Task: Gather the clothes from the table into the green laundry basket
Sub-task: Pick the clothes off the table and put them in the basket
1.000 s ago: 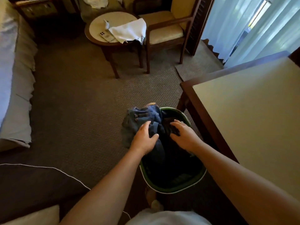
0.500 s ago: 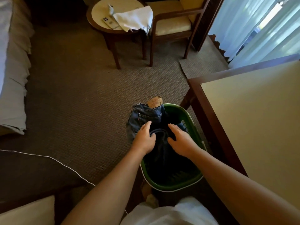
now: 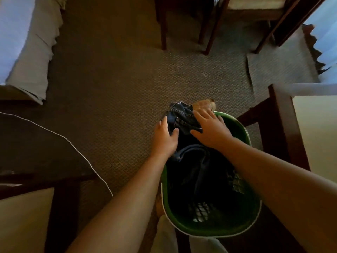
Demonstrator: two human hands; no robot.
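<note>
Left grip (image 3: 165, 136) pinching jeans (image 3: 184, 115) over green basket (image 3: 242, 128) rim, right grip (image 3: 209, 127) flat on them, table (image 3: 280, 114) edge beside

Brown patterned carpet (image 3: 113, 84) fills the middle – a bed's pleated skirt (image 3: 34, 57) at upper left, a wooden chair (image 3: 251, 14) at top, sheer curtain (image 3: 326, 33) upper right, white cord (image 3: 87, 160) curving across the left

basket (image 3: 244, 128): green plastic, smooth, slight sheen, lattice-pierced walls | jeans (image 3: 184, 117): blue denim cloth, matt, stitched seams | patch (image 3: 204, 105): tan, leather-look | carpet (image 3: 118, 88): woven, rough, diamond-textured, matt | table (image 3: 284, 125): dark glossy wood frame, pale smooth top | chair legs (image 3: 163, 24): dark wood | bed skirt (image 3: 36, 52): pleated matt cloth | curtain (image 3: 326, 42): sheer cloth
</note>
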